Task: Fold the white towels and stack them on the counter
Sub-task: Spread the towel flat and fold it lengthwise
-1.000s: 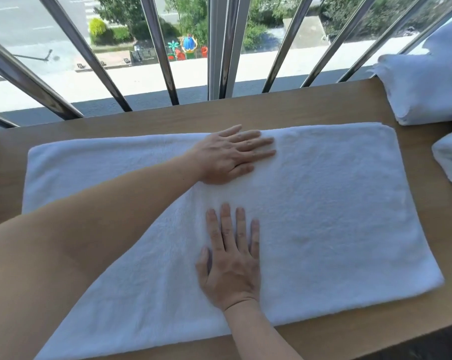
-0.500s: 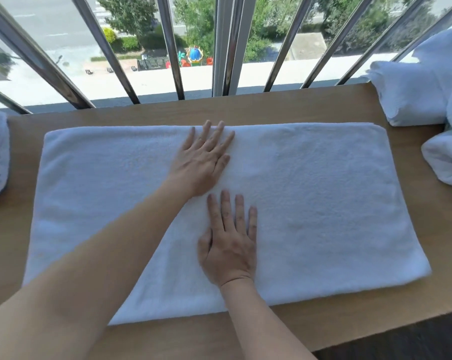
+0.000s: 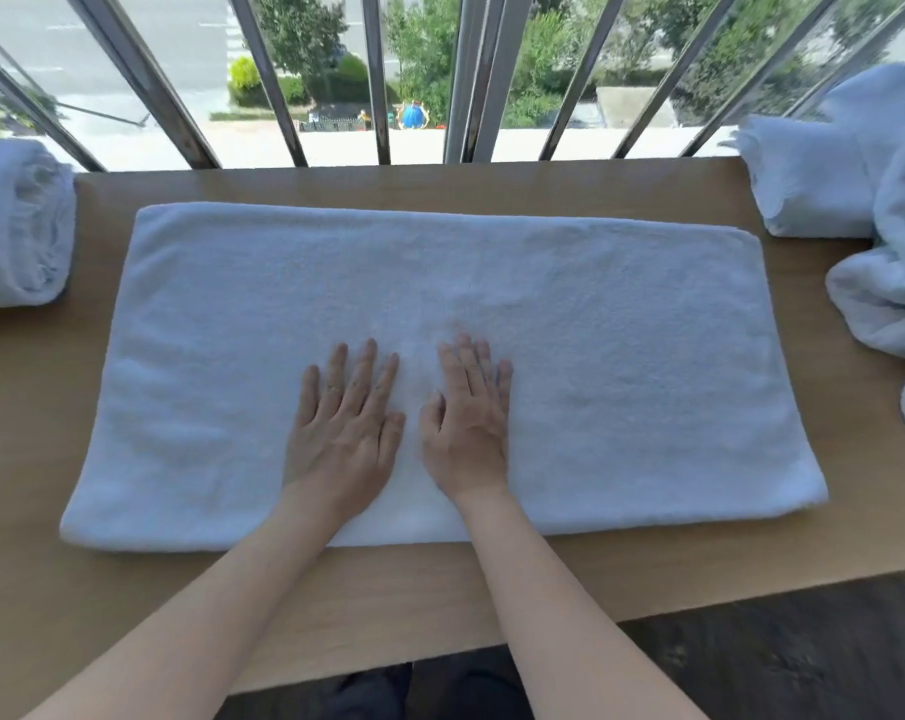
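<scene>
both hands point(image 3: 403, 428) flat on crosswise towel point(image 3: 622, 356)

- The folded towel point(image 3: 19, 226) on my left was cut off by the frame's edge.
- The loose towel pile point(image 3: 897, 314) on my right ran past the edge too.
- My left hand point(image 3: 344, 433) and right hand point(image 3: 466, 428) lay flat, hiding the spread towel point(image 3: 622, 356) beneath them.
- A blue thing point(image 3: 413, 115) outside was too small to tell.

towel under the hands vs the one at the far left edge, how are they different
The middle towel lies in a wide flat rectangle; the left towel is a thick compact bundle. The left hand and right hand rest flat on the middle towel; nothing touches the left towel. Both are white, on the wooden counter.
</scene>
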Motion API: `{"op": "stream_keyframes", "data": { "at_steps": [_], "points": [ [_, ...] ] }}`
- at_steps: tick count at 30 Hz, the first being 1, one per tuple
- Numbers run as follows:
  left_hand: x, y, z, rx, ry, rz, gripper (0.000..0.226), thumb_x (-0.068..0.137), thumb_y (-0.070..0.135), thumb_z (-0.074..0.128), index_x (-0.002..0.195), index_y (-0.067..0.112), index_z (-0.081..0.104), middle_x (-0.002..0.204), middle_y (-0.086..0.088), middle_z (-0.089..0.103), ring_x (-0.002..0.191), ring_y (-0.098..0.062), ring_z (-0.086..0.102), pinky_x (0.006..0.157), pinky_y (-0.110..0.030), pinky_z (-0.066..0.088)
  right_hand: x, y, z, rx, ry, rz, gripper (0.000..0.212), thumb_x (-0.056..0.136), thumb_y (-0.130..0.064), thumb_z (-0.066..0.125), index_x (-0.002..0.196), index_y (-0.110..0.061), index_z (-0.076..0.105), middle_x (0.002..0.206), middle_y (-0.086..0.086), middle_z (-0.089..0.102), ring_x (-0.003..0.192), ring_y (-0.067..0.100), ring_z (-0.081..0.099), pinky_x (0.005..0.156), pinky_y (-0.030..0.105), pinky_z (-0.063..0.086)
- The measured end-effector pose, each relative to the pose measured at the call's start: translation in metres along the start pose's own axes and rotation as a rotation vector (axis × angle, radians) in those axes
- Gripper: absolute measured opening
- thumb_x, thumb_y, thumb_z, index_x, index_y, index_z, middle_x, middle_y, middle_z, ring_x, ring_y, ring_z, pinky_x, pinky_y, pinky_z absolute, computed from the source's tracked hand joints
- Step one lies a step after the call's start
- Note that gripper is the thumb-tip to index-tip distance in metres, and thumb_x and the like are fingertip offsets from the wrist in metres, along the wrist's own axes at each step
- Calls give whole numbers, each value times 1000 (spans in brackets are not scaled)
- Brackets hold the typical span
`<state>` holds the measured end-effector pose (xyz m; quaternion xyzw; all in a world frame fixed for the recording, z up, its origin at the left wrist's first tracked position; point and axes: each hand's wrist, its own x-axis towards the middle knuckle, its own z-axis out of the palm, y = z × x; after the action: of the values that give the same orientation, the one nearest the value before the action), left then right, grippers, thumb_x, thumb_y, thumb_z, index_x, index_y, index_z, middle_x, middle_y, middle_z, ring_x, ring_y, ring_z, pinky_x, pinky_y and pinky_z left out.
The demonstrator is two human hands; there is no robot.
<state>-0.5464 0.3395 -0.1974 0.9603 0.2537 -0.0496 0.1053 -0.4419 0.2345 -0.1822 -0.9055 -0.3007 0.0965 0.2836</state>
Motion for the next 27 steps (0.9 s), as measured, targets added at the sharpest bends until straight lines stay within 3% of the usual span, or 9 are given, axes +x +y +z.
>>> {"op": "stream_keyframes", "data": {
  "at_steps": [2,5,9,14,21,27],
  "points": [
    [10,9,3,16,8,50,65,102,50,18,160,22,10,167,2,5,154,-27,-1,123,-50,-1,-2,8,-12,79,0,15,58,87,-16,35,142,-6,51,154,14,41,149,28,26,124,47,11],
    [35,35,7,33,10,162,65,103,51,15,160,20,12,167,0,10,154,-25,-1,123,-48,-2,-2,37,-34,-42,25,21,57,89,-19,36,142,-9,51,154,12,41,149,28,27,124,49,10],
    [64,86,13,4,19,168,67,102,53,14,159,18,10,166,2,3,153,-23,-7,123,-45,-7,3,92,-66,-190,-13,29,55,97,-23,48,150,-16,41,161,8,28,152,24,17,124,47,5],
    [98,145,16,22,-27,284,69,101,56,9,161,21,5,167,2,-1,153,-25,-12,123,-43,-10,19,154,-104,-321,-68,105,58,103,-43,33,158,-32,18,167,0,4,153,18,-2,124,41,-3],
    [174,215,11,10,-41,368,66,99,57,9,160,31,8,168,4,0,154,-25,-8,123,-45,-10,23,231,-153,-401,3,335,60,102,-50,22,158,-35,6,167,0,-1,153,18,-8,123,45,-5],
    [229,287,15,3,-53,409,65,100,58,12,160,33,5,168,4,-3,154,-26,-11,123,-46,-12,16,242,-157,-428,50,369,63,102,-50,24,159,-30,6,167,0,-1,153,22,-8,123,51,1]
  ]
}}
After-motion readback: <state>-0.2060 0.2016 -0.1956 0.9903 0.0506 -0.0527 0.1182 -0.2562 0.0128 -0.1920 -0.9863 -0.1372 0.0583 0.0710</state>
